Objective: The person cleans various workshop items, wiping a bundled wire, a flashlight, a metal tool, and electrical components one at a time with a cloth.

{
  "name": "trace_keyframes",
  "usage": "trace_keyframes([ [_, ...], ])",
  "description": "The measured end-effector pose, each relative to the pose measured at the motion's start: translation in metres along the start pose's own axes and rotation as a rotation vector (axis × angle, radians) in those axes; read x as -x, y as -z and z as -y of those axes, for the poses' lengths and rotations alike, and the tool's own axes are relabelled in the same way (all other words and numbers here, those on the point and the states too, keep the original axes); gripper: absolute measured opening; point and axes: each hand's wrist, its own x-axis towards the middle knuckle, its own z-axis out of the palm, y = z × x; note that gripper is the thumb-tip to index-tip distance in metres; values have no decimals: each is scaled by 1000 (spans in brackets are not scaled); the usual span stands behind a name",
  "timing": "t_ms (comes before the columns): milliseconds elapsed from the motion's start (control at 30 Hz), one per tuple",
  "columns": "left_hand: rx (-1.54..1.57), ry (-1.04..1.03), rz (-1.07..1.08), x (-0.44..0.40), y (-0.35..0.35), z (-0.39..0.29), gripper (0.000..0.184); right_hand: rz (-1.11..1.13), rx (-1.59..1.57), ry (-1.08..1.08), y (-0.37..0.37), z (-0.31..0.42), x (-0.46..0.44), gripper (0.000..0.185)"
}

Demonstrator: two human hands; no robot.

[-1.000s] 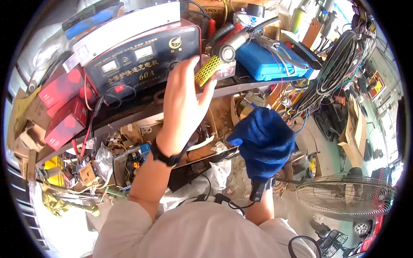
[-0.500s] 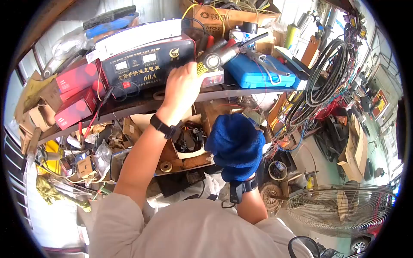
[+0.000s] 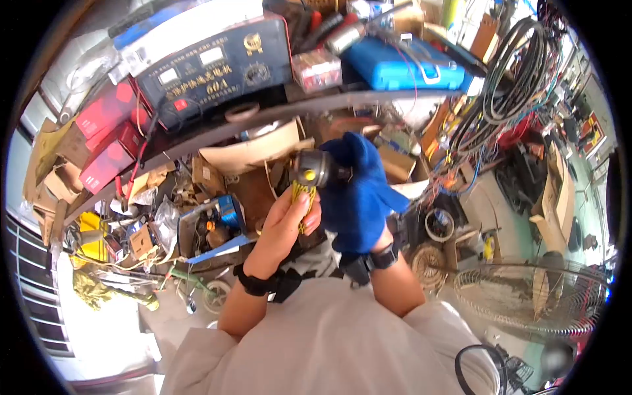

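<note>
My left hand (image 3: 287, 220) is closed around the yellow patterned handle of a pistol-shaped tool (image 3: 312, 168) with a dark grey head. The tool's front end points right and lies against a blue towel (image 3: 359, 197). That towel drapes over my right hand, whose fingers are hidden beneath it; only the wrist (image 3: 382, 243) with a black band shows. Both hands are in front of my chest, below the shelf edge.
A shelf (image 3: 197, 139) carries a 60A charger (image 3: 214, 72), red boxes (image 3: 108, 118), a clear box (image 3: 317, 69) and a blue case (image 3: 401, 62). Below sit cartons (image 3: 253, 148) of parts. Coiled cables (image 3: 520, 72) hang right, above a wire-cage fan (image 3: 526, 296).
My left hand has brought the tool down from the shelf to the blue towel. My right hand and the towel have risen slightly, and the view has shifted.
</note>
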Motion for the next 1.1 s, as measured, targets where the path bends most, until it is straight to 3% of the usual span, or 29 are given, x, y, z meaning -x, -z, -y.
trace_keyframes([
  [100, 18, 70, -6, 10, -3, 16, 23, -16, 322, 131, -4, -5, 0, 25],
  [167, 15, 108, -50, 13, -1, 20, 20, -9, 310, 109, -8, -13, 3, 22],
  [300, -709, -58, -113, 15, 10, 10, 24, 132, -48, 106, -4, -22, 1, 26],
  [400, -531, 83, -139, 16, 10, 6, 25, 157, 574, 184, -6, 11, 3, 27],
  [433, -467, 143, -116, 15, 12, 5, 26, -140, 638, 245, -21, 2, 11, 21],
  [500, -334, 263, -67, 12, 15, 1, 26, -137, 287, 196, -20, -17, 17, 16],
  [567, -430, 212, -62, 12, 9, 0, 26, -61, 40, 53, -15, -28, 16, 13],
  [600, -478, 182, -61, 11, 8, -1, 25, -1, 123, 81, -13, -40, 12, 18],
  [667, -732, -42, -53, 10, 13, 3, 24, 177, 224, 188, -2, -48, 3, 29],
  [700, -857, -156, -43, 9, 16, 6, 23, 216, -46, 66, 1, -28, 1, 33],
  [800, -562, 75, -56, 9, 18, 10, 19, 183, 317, 38, -4, -7, 0, 31],
  [833, -203, 188, -80, 10, 14, 12, 17, -73, 591, 347, -14, 5, 0, 23],
  [867, -143, 201, -94, 10, 11, 13, 16, -110, 656, 449, -14, -1, 1, 18],
  [933, -24, 226, -122, 10, 6, 14, 17, -34, 391, 265, -20, -2, 5, 16],
  [1033, -539, 41, -98, 10, 17, 14, 19, 97, 530, 242, -13, -17, -5, 17],
  [1067, -745, -36, -88, 9, 22, 10, 23, 137, 420, 261, -6, -14, -8, 20],
  [1100, -900, -81, -11, 8, 26, 1, 30, 274, 130, 112, -3, -23, -10, 29],
])
